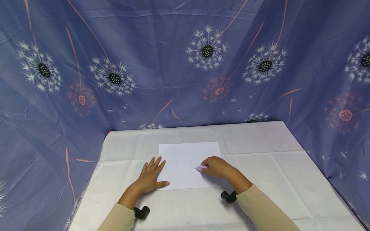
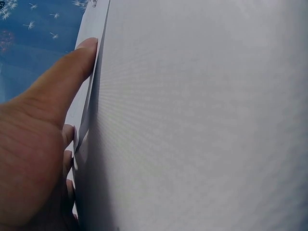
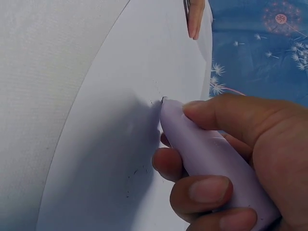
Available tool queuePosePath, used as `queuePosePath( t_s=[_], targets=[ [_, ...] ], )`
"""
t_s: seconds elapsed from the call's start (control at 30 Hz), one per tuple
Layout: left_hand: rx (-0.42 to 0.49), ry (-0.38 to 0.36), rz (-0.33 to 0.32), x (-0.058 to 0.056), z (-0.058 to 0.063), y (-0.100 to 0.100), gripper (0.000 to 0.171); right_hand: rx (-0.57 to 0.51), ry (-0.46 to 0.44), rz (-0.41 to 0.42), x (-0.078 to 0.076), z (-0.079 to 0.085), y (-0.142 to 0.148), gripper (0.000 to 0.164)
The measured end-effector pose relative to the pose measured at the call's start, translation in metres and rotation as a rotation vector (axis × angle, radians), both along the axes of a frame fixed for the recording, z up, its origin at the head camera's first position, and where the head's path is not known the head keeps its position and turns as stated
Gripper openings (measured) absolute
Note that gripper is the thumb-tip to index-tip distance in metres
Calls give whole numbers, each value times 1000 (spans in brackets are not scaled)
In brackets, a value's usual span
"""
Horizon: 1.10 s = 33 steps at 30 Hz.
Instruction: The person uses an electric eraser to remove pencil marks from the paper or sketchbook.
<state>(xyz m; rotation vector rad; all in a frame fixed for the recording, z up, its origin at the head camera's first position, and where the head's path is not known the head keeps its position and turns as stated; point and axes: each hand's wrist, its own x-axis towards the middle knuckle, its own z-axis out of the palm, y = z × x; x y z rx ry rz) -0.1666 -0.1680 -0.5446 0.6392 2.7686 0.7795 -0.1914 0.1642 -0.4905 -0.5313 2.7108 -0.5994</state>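
A blue dandelion-print curtain hangs at twelve o'clock, behind a white tablecloth. On the tablecloth lies a blank-edged white paper sheet. The left hand rests at the sheet's nine o'clock edge — fingers spread apart, thumb on the corner toward eight. Over the three o'clock side, the right hand has thumb and fingers clamped round a lilac pen-shaped tool — its small tip at the paper, aimed toward nine. Faint thin marks show on the sheet.

Lilac tool, white paper
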Motion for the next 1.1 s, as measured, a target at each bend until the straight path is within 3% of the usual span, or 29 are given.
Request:
queuePosePath(
  t_s=[0.33,0.6,0.77,1.1],
  targets=[
    [-61,-40,3,-1,3,-1,95,9,20,3,1,0,0,19],
    [17,20,-10,-2,-8,-3,97,17,5,23,0,0,-1,16],
    [50,14,-12,-1,-5,-3,98,3,36,9,0,-1,0,18],
    [-50,-26,1,-1,1,-1,95,5,20,-6,0,0,-2,18]
  ],
)
